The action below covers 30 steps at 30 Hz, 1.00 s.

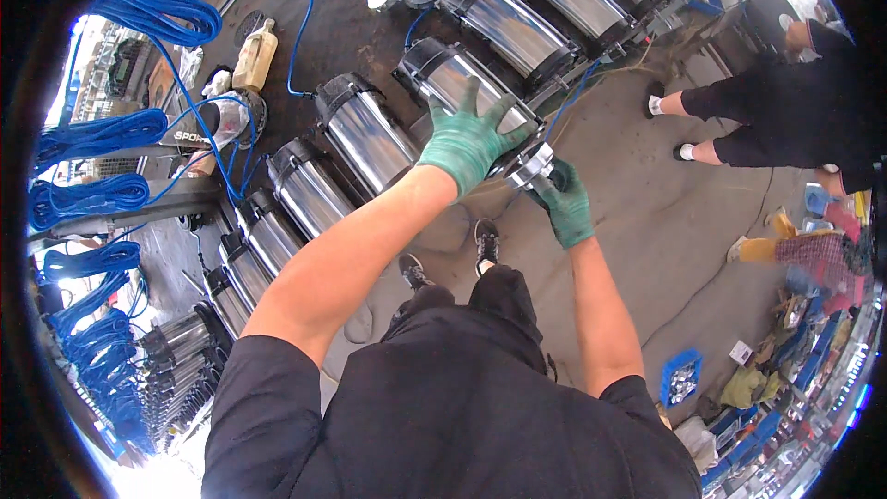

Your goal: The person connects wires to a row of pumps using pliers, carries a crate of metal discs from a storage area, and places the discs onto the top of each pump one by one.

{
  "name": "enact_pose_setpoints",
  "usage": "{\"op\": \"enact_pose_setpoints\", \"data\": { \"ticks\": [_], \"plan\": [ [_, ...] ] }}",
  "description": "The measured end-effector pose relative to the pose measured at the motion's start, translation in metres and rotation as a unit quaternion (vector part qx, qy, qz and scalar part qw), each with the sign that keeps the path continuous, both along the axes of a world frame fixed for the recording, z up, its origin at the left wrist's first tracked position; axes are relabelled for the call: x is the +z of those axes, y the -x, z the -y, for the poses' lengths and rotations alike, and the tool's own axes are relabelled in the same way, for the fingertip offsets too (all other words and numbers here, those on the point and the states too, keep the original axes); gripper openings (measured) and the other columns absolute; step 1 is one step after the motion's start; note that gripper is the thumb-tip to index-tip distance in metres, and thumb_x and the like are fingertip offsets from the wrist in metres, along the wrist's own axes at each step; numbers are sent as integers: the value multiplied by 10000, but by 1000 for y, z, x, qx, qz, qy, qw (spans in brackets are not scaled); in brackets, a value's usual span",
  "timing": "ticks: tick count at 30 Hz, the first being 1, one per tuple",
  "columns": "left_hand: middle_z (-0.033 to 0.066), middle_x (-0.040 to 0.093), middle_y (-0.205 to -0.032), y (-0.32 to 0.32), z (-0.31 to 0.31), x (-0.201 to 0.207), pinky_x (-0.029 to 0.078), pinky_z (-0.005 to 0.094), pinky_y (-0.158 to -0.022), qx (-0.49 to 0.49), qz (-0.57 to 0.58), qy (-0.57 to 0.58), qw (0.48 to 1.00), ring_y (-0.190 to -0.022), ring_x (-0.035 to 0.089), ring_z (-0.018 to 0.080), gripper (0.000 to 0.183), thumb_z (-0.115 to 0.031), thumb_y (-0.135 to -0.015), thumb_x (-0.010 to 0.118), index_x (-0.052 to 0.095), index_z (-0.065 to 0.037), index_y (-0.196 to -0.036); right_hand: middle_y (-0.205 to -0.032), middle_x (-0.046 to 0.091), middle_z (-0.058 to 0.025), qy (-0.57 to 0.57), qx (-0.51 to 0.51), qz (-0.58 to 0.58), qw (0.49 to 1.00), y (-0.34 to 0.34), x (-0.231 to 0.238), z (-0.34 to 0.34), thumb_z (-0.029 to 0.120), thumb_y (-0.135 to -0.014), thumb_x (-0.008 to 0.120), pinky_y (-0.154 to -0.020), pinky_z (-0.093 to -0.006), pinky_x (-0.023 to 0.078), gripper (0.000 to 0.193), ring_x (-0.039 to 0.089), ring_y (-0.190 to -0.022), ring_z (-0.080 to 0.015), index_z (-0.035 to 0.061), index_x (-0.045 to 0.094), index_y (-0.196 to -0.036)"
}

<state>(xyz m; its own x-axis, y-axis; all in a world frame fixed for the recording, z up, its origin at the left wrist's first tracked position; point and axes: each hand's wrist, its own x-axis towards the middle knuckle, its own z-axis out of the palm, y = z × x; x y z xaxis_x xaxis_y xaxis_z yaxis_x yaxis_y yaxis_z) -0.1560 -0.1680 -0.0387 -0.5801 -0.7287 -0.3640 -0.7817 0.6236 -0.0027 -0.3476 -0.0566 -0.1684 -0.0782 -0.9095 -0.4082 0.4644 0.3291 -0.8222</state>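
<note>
My left hand (465, 143), in a green glove, lies with fingers spread on a shiny metal cylinder (453, 74) with a black collar at its far end. My right hand (565, 203), also gloved in green, is closed round a silver round end fitting (531, 166) at the cylinder's near end. Whether that fitting is fastened to the cylinder or only held against it, I cannot tell. Part of the fitting is hidden by my right fingers. A similar cylinder (365, 129) lies just left of my left hand.
More cylinders (517, 28) lie in a row along the dark bench (356, 32). Blue cable coils (152, 9) hang at left. A yellowish bottle (256, 55) stands on the bench. Another person (776, 111) is at right. A blue crate (681, 379) sits on the floor.
</note>
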Motion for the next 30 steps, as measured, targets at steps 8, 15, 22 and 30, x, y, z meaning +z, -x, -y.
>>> {"op": "enact_pose_setpoints", "data": {
  "ticks": [8,15,22,30],
  "plan": [
    [-14,146,-1692,0,-2,1,213,830,-1092,0,-7,-1,1000,-1533,71,484,695,-354,-918,646,341,-517,-1521,-1194,611,-62,37,34,-147,988,3,1,1,59,-907,739,-916,-349,566,457,622,-1071,-166,38,526,-1311],
    [-17,146,-1692,-2,-1,11,220,820,-1098,1,-1,-16,1000,-1534,77,480,722,-313,-907,660,341,-499,-1528,-1197,621,-43,84,19,-105,991,-1,-2,-4,-66,-872,720,-892,-295,545,485,629,-1059,-139,55,519,-1296],
    [-10,188,-1682,-3,1,-2,208,836,-1083,-2,-11,7,1000,-1524,98,496,629,-432,-939,610,368,-507,-1514,-1200,614,-54,104,27,-147,983,-1,2,-3,-75,-853,734,-926,-304,533,552,614,-1102,-141,74,475,-1317],
    [-8,202,-1677,-8,0,-20,200,847,-1075,0,-41,43,998,-1524,71,499,620,-591,-916,580,375,-537,-1499,-1198,610,-57,9,-1,-46,999,-1,-3,-1,57,-929,692,-918,-346,570,394,629,-1074,-172,73,529,-1286]
  ]
}}
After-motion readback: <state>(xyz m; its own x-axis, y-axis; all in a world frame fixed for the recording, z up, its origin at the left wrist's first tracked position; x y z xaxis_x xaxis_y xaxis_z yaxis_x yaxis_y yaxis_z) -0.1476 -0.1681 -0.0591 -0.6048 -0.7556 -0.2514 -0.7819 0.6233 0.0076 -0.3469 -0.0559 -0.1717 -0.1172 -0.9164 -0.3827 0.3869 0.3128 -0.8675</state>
